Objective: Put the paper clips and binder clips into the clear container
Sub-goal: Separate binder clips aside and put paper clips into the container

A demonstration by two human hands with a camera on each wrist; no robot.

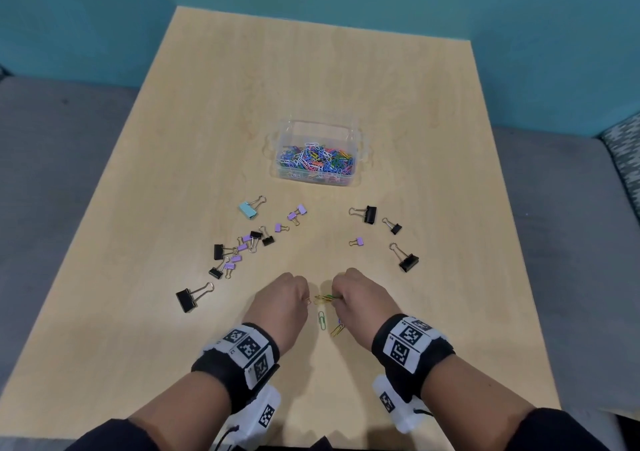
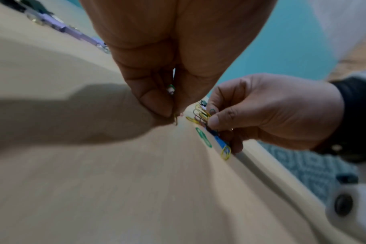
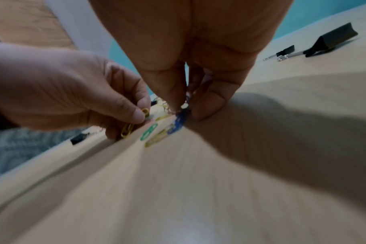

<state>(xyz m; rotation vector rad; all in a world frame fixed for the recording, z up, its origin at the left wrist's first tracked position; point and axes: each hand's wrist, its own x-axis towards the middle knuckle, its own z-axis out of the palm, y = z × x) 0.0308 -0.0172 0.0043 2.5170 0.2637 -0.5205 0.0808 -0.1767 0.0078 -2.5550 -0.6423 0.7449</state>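
Here, paper clips (image 1: 325, 299): light, slippery wire; we pinch bunches near the clear container (image 1: 356, 160). Right hand (image 1: 360, 295) fingers clamp several; left hand (image 1: 284, 298) pinches one.

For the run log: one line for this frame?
left hand: pinching clip | right hand: holding coloured paper clips | clear plastic container: part-filled

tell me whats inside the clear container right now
The clear container holds a heap of colored paper clips across its floor. No binder clip shows inside; the binder clips lie on the table. Anything buried under the heap is hidden.
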